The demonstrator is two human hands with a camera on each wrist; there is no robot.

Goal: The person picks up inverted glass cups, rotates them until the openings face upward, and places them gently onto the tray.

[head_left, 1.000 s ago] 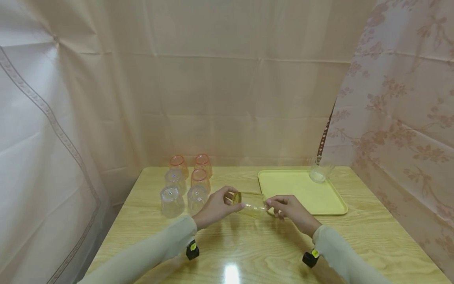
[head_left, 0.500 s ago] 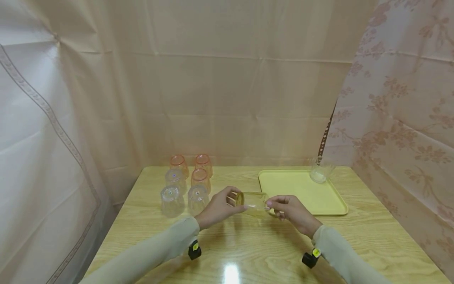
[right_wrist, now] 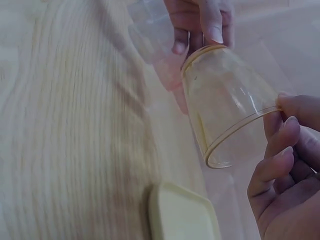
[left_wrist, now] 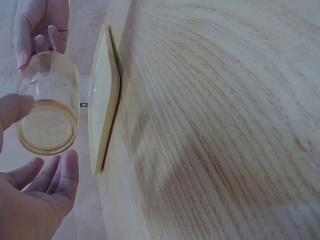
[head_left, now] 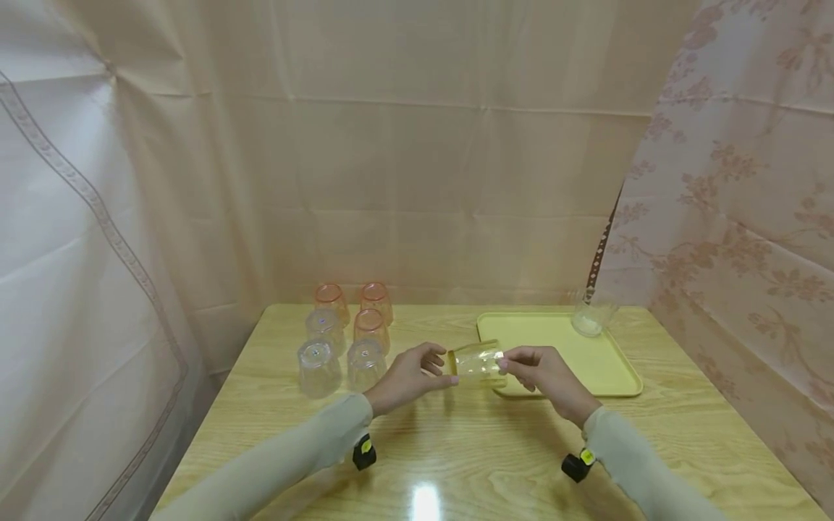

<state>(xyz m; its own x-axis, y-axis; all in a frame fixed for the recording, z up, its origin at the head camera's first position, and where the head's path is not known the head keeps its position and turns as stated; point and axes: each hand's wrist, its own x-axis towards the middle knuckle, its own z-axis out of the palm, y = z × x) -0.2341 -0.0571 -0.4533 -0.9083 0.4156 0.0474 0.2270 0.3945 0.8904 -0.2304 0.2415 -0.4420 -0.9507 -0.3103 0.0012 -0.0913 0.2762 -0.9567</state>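
My right hand point(head_left: 547, 378) pinches one amber tumbler point(head_left: 474, 362); left hand point(head_left: 407, 379) spread near base; leftward, six upturned tumblers point(head_left: 319, 367).

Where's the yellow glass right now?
In the head view, the yellow glass is tipped sideways near the middle, its rim pinched by the right hand. Its base faces the left hand, and the yellow tray lies just beyond it.

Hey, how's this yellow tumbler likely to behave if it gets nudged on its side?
The yellow tumbler would probably be stiff: its rim looks round despite the pinch of the right hand. Its smooth, shiny surface may make it slippery. Laid sideways, it would likely roll, given its round body.
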